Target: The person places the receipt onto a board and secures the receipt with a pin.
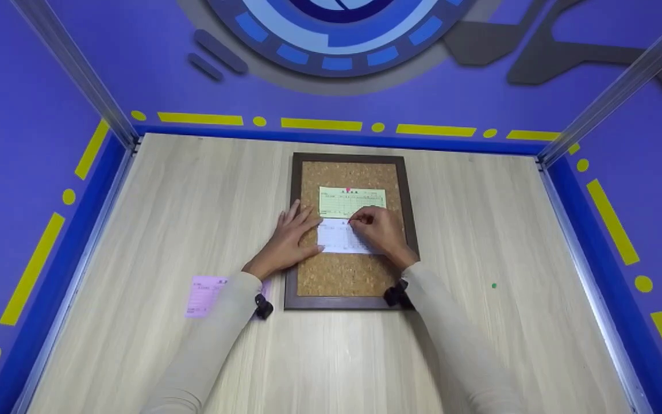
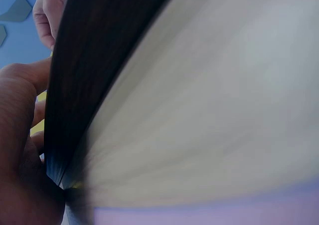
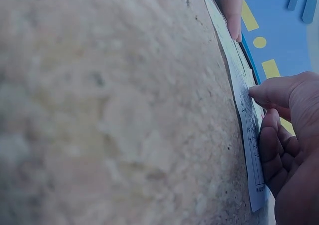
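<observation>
A cork board in a dark frame lies on the table. On it a green slip has a pink pin at its top edge. Just below lies a white slip. My left hand lies spread over the board's left edge, fingertips at the white slip's left side. My right hand pinches a small red pin at the white slip's top edge. In the right wrist view, thumb and forefinger of my right hand meet at the white slip.
A purple slip lies on the table left of the board, partly under my left sleeve. A small green dot is on the table to the right. Blue panels stand around the table's back and sides.
</observation>
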{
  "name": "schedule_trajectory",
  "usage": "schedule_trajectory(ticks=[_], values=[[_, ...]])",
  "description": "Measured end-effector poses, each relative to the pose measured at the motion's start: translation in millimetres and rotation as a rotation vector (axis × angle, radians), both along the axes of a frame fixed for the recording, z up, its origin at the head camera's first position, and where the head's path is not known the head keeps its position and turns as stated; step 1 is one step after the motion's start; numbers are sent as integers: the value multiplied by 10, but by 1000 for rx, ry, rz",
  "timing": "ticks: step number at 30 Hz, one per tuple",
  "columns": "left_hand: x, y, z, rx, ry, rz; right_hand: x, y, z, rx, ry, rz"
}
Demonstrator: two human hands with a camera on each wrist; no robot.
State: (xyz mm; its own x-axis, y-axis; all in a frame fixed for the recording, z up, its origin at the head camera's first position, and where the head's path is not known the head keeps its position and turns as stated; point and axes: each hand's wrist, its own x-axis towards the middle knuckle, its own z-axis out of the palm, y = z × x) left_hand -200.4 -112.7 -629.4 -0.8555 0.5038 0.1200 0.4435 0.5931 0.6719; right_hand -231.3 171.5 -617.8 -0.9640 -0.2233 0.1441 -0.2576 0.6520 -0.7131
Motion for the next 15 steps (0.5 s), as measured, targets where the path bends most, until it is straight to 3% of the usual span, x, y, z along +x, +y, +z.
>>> schedule_trajectory(ticks=[15], values=[[-12, 1, -11, -18, 11, -3, 9, -17, 30, 13, -20, -27]])
